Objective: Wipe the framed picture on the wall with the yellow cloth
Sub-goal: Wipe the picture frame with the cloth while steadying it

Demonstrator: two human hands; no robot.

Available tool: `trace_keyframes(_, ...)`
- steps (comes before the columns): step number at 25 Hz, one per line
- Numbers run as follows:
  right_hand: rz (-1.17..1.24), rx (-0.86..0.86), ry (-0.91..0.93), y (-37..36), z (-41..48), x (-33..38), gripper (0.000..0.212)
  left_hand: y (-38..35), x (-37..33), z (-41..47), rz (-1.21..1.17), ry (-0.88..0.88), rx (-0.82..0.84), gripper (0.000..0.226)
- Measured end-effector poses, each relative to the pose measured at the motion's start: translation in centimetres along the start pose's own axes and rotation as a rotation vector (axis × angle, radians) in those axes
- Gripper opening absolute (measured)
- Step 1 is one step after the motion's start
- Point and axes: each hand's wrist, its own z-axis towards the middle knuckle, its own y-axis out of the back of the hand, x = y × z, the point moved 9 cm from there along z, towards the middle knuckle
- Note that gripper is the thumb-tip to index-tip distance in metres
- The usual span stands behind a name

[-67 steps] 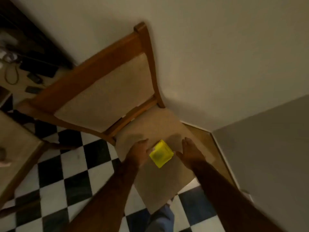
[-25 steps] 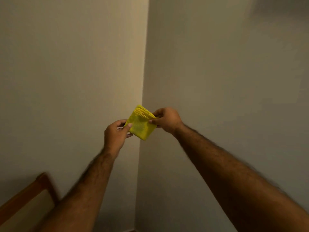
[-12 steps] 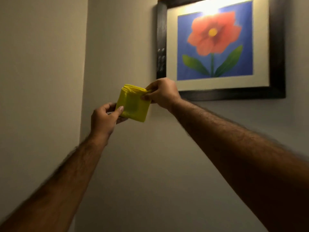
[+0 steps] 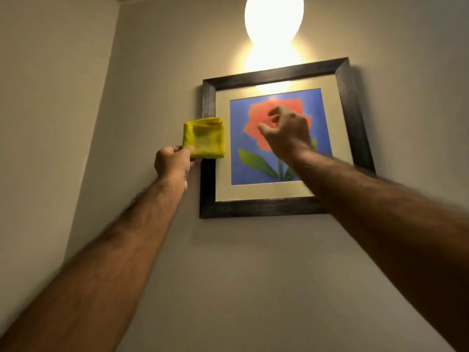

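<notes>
A framed picture [image 4: 253, 208] hangs on the wall ahead, a red flower on blue inside a cream mat and a dark frame. The folded yellow cloth [image 4: 204, 137] is pinched at its lower edge by my left hand [image 4: 173, 162], and it overlaps the frame's left side. My right hand [image 4: 285, 132] hovers in front of the flower with its fingers loosely curled and apart, holding nothing. I cannot tell whether it touches the glass.
A bright globe lamp [image 4: 274, 19] glows on the wall just above the frame and glares on the glass. A wall corner [image 4: 101, 97] runs down to the left of the cloth.
My right hand has let go of the cloth and moved right, in front of the picture. My left hand alone now holds the cloth, raised to the frame's left edge. The view tilted up.
</notes>
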Motion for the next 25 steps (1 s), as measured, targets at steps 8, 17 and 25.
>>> trace_keyframes(8,-0.5,-0.062,0.047,7.6,-0.2,-12.9,0.067,-3.4,-4.0,-4.0,0.903,-0.728,-0.248,0.013)
trace_keyframes(17,-0.564,0.007,0.112,6.3,-2.6,-17.4,0.105,-7.4,0.4,-6.3,0.912,-0.971,0.238,0.056)
trace_keyframes(25,-0.648,-0.011,0.191,5.8,-3.3,-17.8,0.108,-4.5,6.3,-10.4,1.108,-0.903,0.291,0.095)
